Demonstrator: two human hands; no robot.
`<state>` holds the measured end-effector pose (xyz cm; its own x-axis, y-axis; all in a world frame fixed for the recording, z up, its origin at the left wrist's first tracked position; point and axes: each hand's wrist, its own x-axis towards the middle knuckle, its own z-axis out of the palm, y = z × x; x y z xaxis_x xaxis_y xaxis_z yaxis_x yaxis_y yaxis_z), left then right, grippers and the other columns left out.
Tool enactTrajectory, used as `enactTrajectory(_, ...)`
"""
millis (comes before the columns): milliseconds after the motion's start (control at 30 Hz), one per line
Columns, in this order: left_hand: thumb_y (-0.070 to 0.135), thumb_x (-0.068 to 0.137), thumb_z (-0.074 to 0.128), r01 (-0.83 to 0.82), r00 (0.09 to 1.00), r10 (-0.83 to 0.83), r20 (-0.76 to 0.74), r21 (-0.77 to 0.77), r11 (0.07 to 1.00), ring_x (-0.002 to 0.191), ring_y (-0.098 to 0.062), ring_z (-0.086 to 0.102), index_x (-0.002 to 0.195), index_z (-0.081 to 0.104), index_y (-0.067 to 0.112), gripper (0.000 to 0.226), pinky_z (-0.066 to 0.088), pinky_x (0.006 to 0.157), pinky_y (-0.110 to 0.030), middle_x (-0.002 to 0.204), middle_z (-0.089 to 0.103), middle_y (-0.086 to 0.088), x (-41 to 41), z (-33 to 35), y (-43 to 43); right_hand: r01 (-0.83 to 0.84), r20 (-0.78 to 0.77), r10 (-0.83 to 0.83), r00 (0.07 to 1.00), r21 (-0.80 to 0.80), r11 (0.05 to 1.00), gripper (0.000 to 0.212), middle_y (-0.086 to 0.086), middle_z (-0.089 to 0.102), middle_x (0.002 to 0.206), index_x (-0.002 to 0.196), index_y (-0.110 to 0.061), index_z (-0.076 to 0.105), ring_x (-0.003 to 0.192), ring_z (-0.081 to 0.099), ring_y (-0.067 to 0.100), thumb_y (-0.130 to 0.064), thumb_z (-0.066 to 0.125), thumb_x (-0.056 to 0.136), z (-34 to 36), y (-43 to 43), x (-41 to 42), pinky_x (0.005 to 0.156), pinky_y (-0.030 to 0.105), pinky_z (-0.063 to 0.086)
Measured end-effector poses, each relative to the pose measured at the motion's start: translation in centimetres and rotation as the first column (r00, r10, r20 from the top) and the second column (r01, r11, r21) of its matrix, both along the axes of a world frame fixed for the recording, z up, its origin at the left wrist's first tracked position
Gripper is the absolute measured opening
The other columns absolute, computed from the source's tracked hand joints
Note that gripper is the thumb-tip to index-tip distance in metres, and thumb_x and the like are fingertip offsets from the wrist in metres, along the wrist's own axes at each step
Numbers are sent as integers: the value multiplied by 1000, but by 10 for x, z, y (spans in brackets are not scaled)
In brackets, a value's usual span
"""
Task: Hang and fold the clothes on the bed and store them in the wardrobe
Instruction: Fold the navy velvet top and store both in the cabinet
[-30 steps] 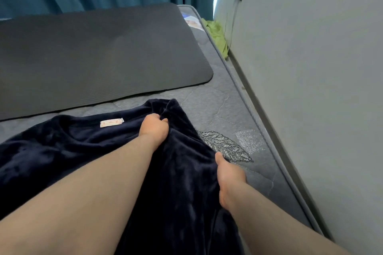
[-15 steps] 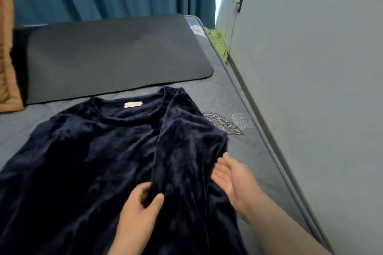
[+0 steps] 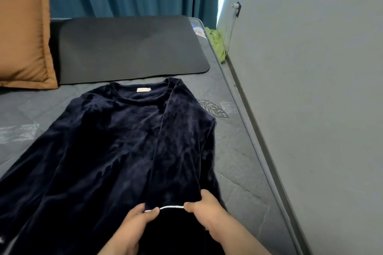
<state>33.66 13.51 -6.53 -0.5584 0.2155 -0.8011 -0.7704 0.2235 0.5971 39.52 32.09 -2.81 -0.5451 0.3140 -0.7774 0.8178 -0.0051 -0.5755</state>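
You are folding the dark blue velvet top [image 3: 116, 141], which lies flat on the bed [image 3: 244, 172]. Your left hand [image 3: 138, 219] and right hand [image 3: 205, 207] each pinch the cuff of the sleeve [image 3: 182, 145] folded over its front. I think you next lay that cuff down smooth, then fold the other side in.

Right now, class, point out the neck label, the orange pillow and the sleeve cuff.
neck label [image 3: 143, 89], head view, its middle.
orange pillow [image 3: 22, 37], head view, middle of its face.
sleeve cuff [image 3: 172, 206], head view, white edge between both hands.
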Motion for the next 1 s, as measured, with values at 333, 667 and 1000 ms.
enactTrajectory(333,0,74,77,98,975,-128,-180,-169,981,73,-15,70,91,64,9,23,54,67,-26,75,73,-1,71,-22,35,73,-192,28,981,498,864,51,3,57,122,136,-17,51,110,58,16,-5,65,88,-21,20,95,101,27,43)
enactTrajectory(667,47,70,72,185,732,-467,-496,-515,837,62,1,57,74,61,33,18,53,69,-27,69,66,16,73,-17,-34,-444,74,765,640,848,289,66,20,50,142,123,-21,68,131,49,35,-39,81,61,-15,-24,85,111,45,18)
enactTrajectory(1000,68,71,43,71,497,-824,-272,-933,351,131,-32,48,134,58,16,83,13,112,-44,141,51,-15,29,-43,-166,-503,115,975,190,864,-4,65,8,30,157,147,-20,41,146,26,23,-50,45,90,-51,-127,-30,113,43,13)
